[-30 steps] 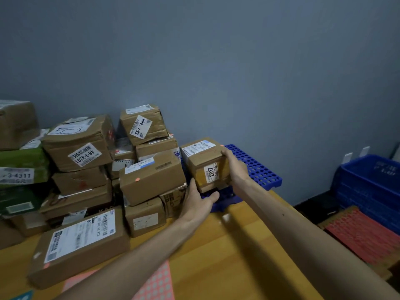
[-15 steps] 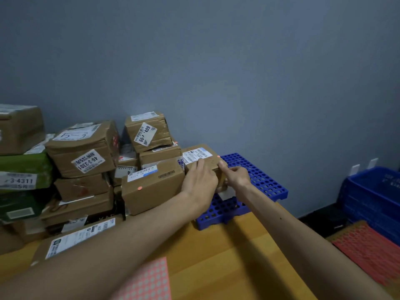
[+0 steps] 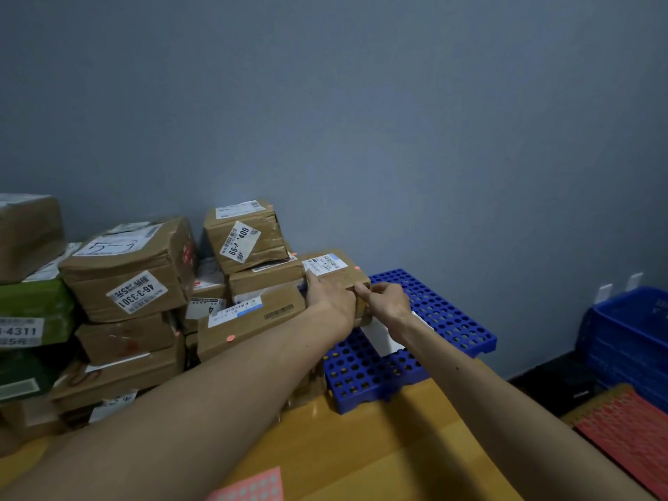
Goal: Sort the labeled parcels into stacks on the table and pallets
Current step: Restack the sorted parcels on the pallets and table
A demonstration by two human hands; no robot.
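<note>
Presently steadying the parcel (image 3: 338,271) at the far left of the blue pallet (image 3: 444,320), hard against the stack (image 3: 249,312) and above a white packet (image 3: 379,339); hard to tell whether resting on it. Pressing the near face with the left grip (image 3: 330,296), fingers straight, released; pinching the near right edge with the right grip (image 3: 386,301), curled onto it. Beneath, the counter (image 3: 361,446), with a pink sticker sheet (image 3: 253,488) at the near edge. Well to the right, a blue crate (image 3: 632,330) and a red mat (image 3: 629,428).
</note>
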